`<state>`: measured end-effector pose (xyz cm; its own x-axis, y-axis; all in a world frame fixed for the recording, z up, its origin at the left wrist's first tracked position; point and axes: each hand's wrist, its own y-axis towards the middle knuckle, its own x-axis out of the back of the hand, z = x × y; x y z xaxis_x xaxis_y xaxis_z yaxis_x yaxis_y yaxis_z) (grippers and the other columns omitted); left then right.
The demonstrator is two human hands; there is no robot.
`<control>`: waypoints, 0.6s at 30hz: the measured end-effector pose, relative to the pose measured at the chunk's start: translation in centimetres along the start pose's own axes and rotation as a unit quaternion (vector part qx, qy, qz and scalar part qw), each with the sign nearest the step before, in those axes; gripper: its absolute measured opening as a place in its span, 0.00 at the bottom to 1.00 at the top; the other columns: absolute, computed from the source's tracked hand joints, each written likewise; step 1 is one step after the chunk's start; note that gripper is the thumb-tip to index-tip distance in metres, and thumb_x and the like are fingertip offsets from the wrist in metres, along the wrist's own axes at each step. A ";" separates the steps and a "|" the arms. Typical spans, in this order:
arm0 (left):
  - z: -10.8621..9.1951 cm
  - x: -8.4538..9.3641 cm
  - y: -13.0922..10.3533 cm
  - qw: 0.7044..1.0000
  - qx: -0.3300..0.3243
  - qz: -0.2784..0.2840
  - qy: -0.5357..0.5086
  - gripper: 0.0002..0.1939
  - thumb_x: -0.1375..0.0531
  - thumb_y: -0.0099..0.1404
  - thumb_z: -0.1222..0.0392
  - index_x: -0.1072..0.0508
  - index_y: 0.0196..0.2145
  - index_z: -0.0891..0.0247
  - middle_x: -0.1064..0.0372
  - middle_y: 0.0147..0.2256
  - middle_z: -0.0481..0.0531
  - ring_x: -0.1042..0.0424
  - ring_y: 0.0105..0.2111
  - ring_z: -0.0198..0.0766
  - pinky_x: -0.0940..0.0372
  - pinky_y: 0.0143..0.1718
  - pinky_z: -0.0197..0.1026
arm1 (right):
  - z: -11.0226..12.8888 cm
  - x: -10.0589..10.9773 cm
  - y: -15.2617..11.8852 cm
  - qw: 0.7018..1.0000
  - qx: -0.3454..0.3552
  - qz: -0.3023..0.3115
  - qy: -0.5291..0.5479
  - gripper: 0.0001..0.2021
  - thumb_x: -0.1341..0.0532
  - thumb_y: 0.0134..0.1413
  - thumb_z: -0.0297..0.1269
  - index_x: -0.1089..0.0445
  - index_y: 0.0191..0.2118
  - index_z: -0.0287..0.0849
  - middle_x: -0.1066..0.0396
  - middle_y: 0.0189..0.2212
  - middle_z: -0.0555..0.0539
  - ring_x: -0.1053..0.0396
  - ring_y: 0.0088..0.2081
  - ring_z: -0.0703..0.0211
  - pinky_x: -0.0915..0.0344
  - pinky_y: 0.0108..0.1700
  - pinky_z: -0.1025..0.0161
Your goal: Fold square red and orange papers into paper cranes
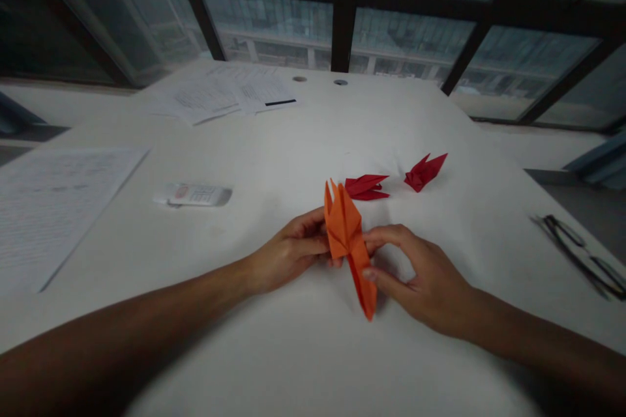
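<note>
An orange folded paper piece [345,225] is held just above the white table, its pointed tips facing the window and one long flap hanging toward me. My left hand [293,249] grips its left side, with some fingertips hidden behind the paper. On the right, my right hand [415,270] pinches the lower flap between thumb and fingers. Just beyond the orange paper lies a red folded paper piece [364,187]. Another red folded piece [424,172] rests farther right.
The white table [235,352] reaches to the windows. A white and grey tube-like item [195,195] lies at left, near a printed sheet [59,202]. More papers [215,94] are at the back left. Black-framed glasses [584,251] lie at the right edge.
</note>
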<state>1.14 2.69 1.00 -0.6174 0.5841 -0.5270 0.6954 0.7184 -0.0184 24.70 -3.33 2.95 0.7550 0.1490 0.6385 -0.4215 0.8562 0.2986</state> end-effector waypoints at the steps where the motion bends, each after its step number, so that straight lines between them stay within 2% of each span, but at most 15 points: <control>1: 0.0 0.0 0.0 1.000 -0.002 -0.003 -0.001 0.17 0.31 0.63 0.64 0.23 0.50 0.63 0.26 0.31 0.50 0.29 0.30 0.34 0.37 0.36 0.39 | 0.0 -0.4 -0.2 1.000 0.006 -0.008 -0.001 0.27 0.30 0.58 0.35 0.35 0.60 0.56 0.23 0.50 0.46 0.25 0.50 0.47 0.29 0.52 0.47; 4: -0.1 0.0 0.0 1.000 -0.013 -0.018 0.000 0.14 0.31 0.64 0.62 0.24 0.47 0.63 0.26 0.30 0.50 0.28 0.29 0.35 0.37 0.36 0.39 | 0.3 -1.6 -0.9 0.999 -0.016 -0.041 0.009 0.42 0.25 0.49 0.38 0.43 0.66 0.56 0.26 0.54 0.42 0.27 0.54 0.41 0.31 0.56 0.42; 6: -0.1 0.1 0.0 1.000 -0.020 -0.019 0.008 0.13 0.30 0.64 0.61 0.24 0.45 0.63 0.24 0.31 0.51 0.27 0.30 0.36 0.37 0.35 0.39 | 0.5 -2.1 -1.1 0.995 -0.060 -0.073 0.026 0.42 0.26 0.51 0.36 0.46 0.67 0.55 0.24 0.51 0.44 0.26 0.52 0.43 0.32 0.56 0.43; 8: -0.2 0.1 -0.1 0.999 -0.023 -0.013 0.018 0.13 0.29 0.63 0.59 0.24 0.44 0.63 0.23 0.32 0.53 0.25 0.31 0.38 0.37 0.35 0.39 | 0.7 -2.2 -0.9 0.990 -0.104 -0.088 0.043 0.32 0.30 0.54 0.33 0.40 0.61 0.53 0.23 0.45 0.47 0.24 0.47 0.48 0.29 0.52 0.48; 10: -0.2 0.2 -0.1 0.999 -0.025 -0.006 0.026 0.13 0.29 0.63 0.57 0.24 0.43 0.64 0.22 0.32 0.54 0.25 0.32 0.39 0.37 0.35 0.39 | 0.7 -1.8 -0.5 0.987 -0.134 -0.081 0.045 0.15 0.33 0.56 0.31 0.31 0.47 0.50 0.23 0.37 0.50 0.24 0.39 0.53 0.28 0.43 0.55; 11: -0.2 0.2 -0.1 0.999 -0.026 -0.002 0.029 0.13 0.29 0.63 0.57 0.24 0.42 0.64 0.22 0.32 0.55 0.25 0.32 0.39 0.37 0.35 0.39 | 0.6 -1.6 -0.2 0.987 -0.136 -0.080 0.036 0.09 0.35 0.56 0.30 0.31 0.40 0.49 0.24 0.34 0.50 0.25 0.36 0.54 0.29 0.38 0.57; 13: 0.0 0.4 -0.1 0.999 -0.030 0.011 0.033 0.11 0.30 0.63 0.57 0.23 0.40 0.64 0.23 0.30 0.54 0.26 0.32 0.38 0.37 0.36 0.39 | 0.3 -0.9 0.3 0.990 -0.100 -0.095 0.001 0.08 0.37 0.55 0.25 0.32 0.34 0.48 0.26 0.32 0.51 0.27 0.34 0.56 0.31 0.36 0.58; 15: 0.1 0.6 -0.1 0.999 -0.027 0.025 0.037 0.10 0.30 0.63 0.57 0.22 0.38 0.65 0.24 0.30 0.53 0.27 0.31 0.37 0.36 0.36 0.39 | -0.1 -0.2 0.6 0.991 -0.008 -0.123 -0.052 0.11 0.39 0.55 0.22 0.31 0.35 0.48 0.25 0.35 0.50 0.27 0.38 0.54 0.31 0.42 0.55; 18: 0.3 0.8 -0.2 0.998 -0.002 0.042 0.056 0.09 0.31 0.63 0.59 0.22 0.39 0.65 0.27 0.32 0.53 0.29 0.32 0.37 0.35 0.36 0.39 | -0.4 0.6 0.9 0.975 0.114 -0.136 -0.130 0.14 0.39 0.56 0.20 0.28 0.39 0.50 0.24 0.39 0.48 0.27 0.43 0.51 0.33 0.49 0.49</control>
<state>0.64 2.89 0.37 -0.5935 0.6811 -0.4287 0.7458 0.6657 0.0251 25.03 -2.31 3.35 0.7141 -0.2246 0.6630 -0.3468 0.7092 0.6138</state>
